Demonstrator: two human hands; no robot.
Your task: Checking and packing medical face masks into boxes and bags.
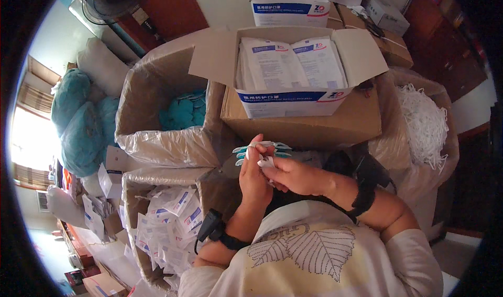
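My left hand is closed around a small stack of teal-and-white face masks, whose edges fan out on both sides of the fingers. Right beside it, my right hand pinches at the near side of the stack. Something small and white shows at its fingertips; I cannot tell whether it is a strap or a finger cover. Both hands meet in front of my chest, just short of a brown carton. On that carton stands an open white box holding upright rows of white mask packets.
Left of the carton, a plastic-lined box holds teal masks. Nearer, another lined box holds loose white packets. At right, a lined box holds tangled white straps. Teal-filled bags and a fan stand at left.
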